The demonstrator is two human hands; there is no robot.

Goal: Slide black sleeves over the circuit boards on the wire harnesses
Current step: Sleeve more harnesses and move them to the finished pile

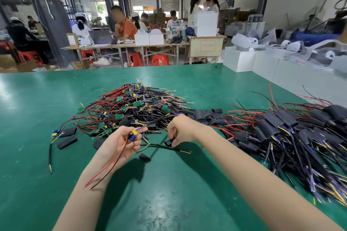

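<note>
Under both hands the green table top [169, 202] looks smooth and faintly glossy. Right of the right hand [180, 129], the sleeved harnesses [281, 127] look matt black.
</note>
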